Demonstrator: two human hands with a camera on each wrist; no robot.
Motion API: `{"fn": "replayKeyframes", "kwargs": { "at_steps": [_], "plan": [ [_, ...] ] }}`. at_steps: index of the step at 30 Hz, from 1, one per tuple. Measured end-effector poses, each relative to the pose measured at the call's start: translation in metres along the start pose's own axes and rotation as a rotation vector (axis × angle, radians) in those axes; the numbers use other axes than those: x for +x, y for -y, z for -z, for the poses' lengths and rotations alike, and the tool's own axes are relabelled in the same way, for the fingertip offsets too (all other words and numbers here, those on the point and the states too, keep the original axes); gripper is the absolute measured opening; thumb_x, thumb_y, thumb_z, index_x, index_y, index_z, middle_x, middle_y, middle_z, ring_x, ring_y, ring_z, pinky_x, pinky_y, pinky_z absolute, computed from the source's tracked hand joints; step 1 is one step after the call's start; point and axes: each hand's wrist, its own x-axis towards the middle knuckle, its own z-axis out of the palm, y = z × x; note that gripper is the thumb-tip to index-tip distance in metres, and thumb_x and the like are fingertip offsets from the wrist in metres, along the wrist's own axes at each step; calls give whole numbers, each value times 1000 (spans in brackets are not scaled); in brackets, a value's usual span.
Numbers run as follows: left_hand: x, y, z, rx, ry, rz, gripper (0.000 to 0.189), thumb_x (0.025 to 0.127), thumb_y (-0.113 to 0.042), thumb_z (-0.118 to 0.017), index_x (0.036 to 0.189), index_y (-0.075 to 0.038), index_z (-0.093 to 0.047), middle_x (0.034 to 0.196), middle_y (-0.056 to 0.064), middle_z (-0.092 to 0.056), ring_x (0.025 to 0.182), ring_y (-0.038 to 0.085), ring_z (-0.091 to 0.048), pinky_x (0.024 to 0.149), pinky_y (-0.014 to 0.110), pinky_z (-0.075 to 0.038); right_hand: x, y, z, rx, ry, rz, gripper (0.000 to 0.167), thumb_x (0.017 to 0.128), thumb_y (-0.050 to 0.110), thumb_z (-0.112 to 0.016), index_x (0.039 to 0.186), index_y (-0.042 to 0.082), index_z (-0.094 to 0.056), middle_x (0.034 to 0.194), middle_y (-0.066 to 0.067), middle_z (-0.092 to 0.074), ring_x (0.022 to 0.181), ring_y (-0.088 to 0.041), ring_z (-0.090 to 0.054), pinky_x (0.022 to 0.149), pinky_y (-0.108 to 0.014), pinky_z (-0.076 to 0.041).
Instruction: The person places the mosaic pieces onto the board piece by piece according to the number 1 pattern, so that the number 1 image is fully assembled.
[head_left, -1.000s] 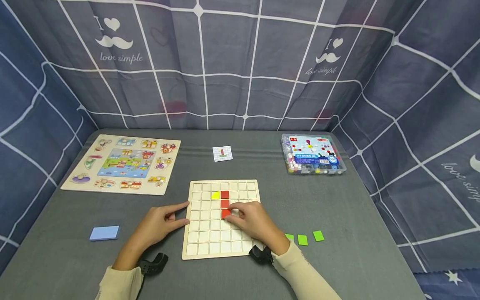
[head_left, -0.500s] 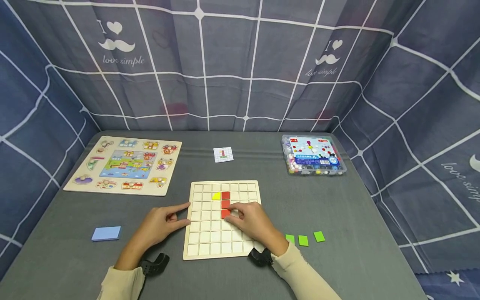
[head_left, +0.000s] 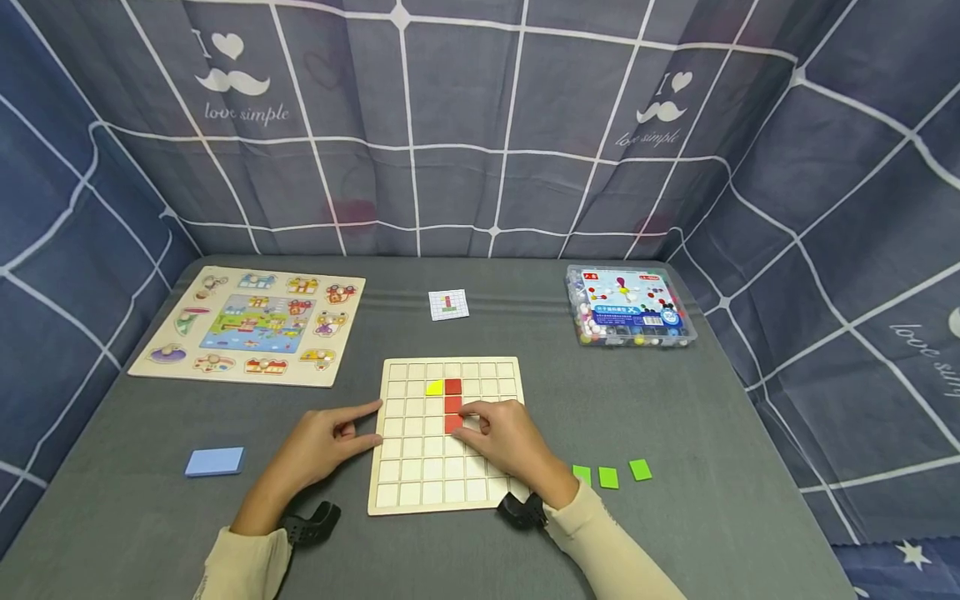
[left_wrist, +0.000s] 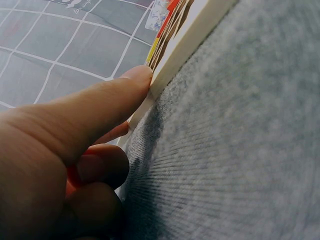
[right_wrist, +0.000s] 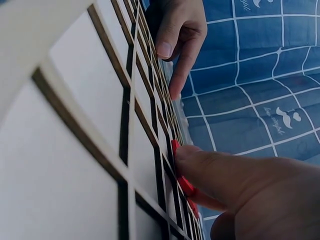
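Observation:
A wooden grid board (head_left: 411, 472) lies on the grey table. My left hand (head_left: 321, 446) is at its left edge, with thumb and index finger spread apart and both tips touching the rim. The left wrist view shows the thumb (left_wrist: 107, 97) against the board's side and other fingers curled below. Over the middle of the grid, my right hand (head_left: 506, 437) pinches the lowest red tile (head_left: 452, 424) at its cell with thumb and index finger. Two more red tiles sit above it in the same column, topmost the far red tile (head_left: 453, 387), with a yellow piece (head_left: 434, 388) to its left.
Several green tiles (head_left: 608, 477) lie right of the board, near the right forearm. A blue block (head_left: 214, 462) lies at left. Behind are a picture puzzle board (head_left: 258, 367), a small pattern card (head_left: 448, 305) and a clear plastic box (head_left: 632, 306) of beads.

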Motion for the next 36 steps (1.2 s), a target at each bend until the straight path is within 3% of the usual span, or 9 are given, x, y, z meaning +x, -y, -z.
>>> {"fn": "replayKeyframes", "kwargs": {
  "at_steps": [27, 36],
  "plan": [
    [2, -7, 2, 14, 5, 2, 53, 87, -37, -83, 135, -19, -70, 62, -11, -51, 54, 5, -41, 54, 25, -35, -2, -1, 7, 40, -3, -35, 10, 86, 18, -84, 94, 14, -80, 56, 19, -31, 52, 6, -26, 51, -19, -29],
    [2, -5, 1, 11, 10, 7, 53, 87, -38, -82, 135, -19, -70, 63, -11, -51, 55, 5, -41, 55, 25, -36, -5, 0, 15, 103, -10, -31, 10, 87, 16, -84, 95, 12, -80, 56, 20, -31, 51, 7, -25, 50, -17, -29]
  ]
}}
